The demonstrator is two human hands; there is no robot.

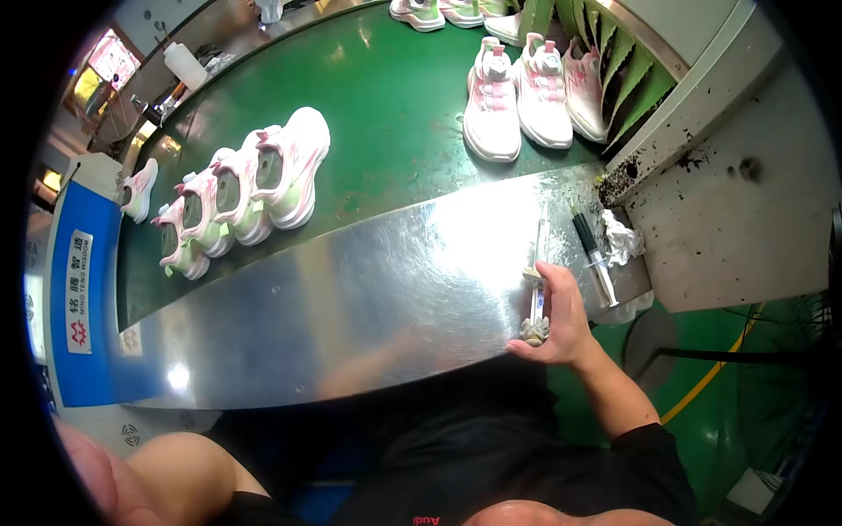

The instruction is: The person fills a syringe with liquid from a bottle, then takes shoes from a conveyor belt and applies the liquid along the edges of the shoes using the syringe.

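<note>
Early thumb pressure on the clear syringe [537, 296] is the main risk

The right hand [566, 320] grasps the clear syringe near the right end of the steel worktop [351, 302], fingers at the flange, thumb by the plunger's end. Whether the barrel touches the metal, I cannot tell. The left hand cannot be made out for certain, so its fingers' state is unknown.

If the thumb bears down too soon, whatever the barrel holds could spill; a loose pinch could let it slip. The dark syringe [589, 246] lies just beside, so a sideways sweep of the wrist might roll it off the worktop or drag the tissue [622, 238]. Crowded shoes on the belt [377, 105] could be knocked askew by a careless reach.

Counts: 2 syringes, 1 tissue, 1 bottle [184, 65]. Shoes: 4 in the left row [237, 193], 1 single shoe [139, 191] at far left, 3 in the right group [535, 96] beside the green flaps [627, 74]. At the top edge, at least 3 more; overlap and cropping hide the exact number.
</note>
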